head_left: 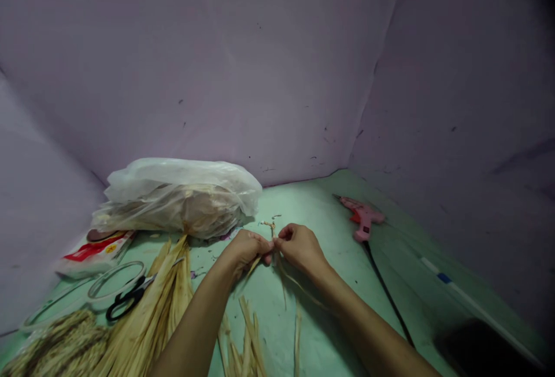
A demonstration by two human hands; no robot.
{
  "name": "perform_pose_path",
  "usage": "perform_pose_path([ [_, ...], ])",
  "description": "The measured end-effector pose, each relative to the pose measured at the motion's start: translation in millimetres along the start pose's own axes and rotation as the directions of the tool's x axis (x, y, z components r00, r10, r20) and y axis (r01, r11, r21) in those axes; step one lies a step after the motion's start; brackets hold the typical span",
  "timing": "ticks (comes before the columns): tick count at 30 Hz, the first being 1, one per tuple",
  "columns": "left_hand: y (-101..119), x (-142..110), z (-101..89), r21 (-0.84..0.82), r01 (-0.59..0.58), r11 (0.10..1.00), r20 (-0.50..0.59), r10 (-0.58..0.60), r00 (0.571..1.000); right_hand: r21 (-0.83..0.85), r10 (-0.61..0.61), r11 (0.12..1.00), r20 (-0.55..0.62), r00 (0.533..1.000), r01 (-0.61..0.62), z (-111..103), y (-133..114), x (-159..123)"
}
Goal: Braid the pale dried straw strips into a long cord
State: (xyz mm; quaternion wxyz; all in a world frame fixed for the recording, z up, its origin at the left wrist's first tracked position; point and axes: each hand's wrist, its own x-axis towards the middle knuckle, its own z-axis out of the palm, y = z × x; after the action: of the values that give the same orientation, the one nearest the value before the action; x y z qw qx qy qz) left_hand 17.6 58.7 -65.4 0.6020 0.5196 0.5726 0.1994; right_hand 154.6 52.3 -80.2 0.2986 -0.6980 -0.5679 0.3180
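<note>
Near the middle of the green tabletop, my left hand (250, 248) and my right hand (300, 244) meet with fingertips almost touching. Both pinch a short twisted piece of dried plant fibre (273, 229), whose knotted end sticks up between them. Loose fibre strips (284, 290) trail from under the fingers toward me. The exact crossing of the strips is hidden behind the fingertips. More cut pale strips (249, 336) lie just in front of my left forearm.
Left: a bundle of long dried leaves (147, 313), black-handled scissors (125, 302), a braided fibre coil (65, 345), pale hoops (117, 278), a red-and-white packet (95, 255). Behind stands a stuffed plastic bag (182, 192) against the wall. Right: a pink glue gun (362, 215) with black cord, and a dark object (481, 345).
</note>
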Motion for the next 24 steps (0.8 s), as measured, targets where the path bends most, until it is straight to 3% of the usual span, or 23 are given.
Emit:
perform_pose_path([
  [7, 7, 1, 8.8, 0.079, 0.0, 0.997, -0.131, 0.011, 0.991, -0.049, -0.017, 0.999, 0.123, 0.992, 0.023, -7, 0, 0],
  [11, 7, 10, 17.4, 0.091, -0.034, 0.995, -0.195, 0.051, 0.98, 0.039, -0.017, 0.999, 0.194, 0.981, 0.01, -4, 3, 3],
  [16, 14, 9, 19.3, 0.047, 0.01, 0.999, -0.249, 0.002, 0.968, 0.196, 0.024, 0.977, 0.301, 0.953, -0.086, -4, 9, 8],
  [18, 16, 7, 16.8, 0.012, 0.019, 1.0, -0.227, -0.016, 0.974, 0.185, 0.032, 0.979, 0.297, 0.954, -0.091, -6, 10, 9],
  [24, 14, 7, 12.0, -0.009, 0.029, 1.0, -0.168, -0.031, 0.985, 0.029, -0.088, 0.996, 0.187, 0.979, 0.084, -10, 10, 10],
])
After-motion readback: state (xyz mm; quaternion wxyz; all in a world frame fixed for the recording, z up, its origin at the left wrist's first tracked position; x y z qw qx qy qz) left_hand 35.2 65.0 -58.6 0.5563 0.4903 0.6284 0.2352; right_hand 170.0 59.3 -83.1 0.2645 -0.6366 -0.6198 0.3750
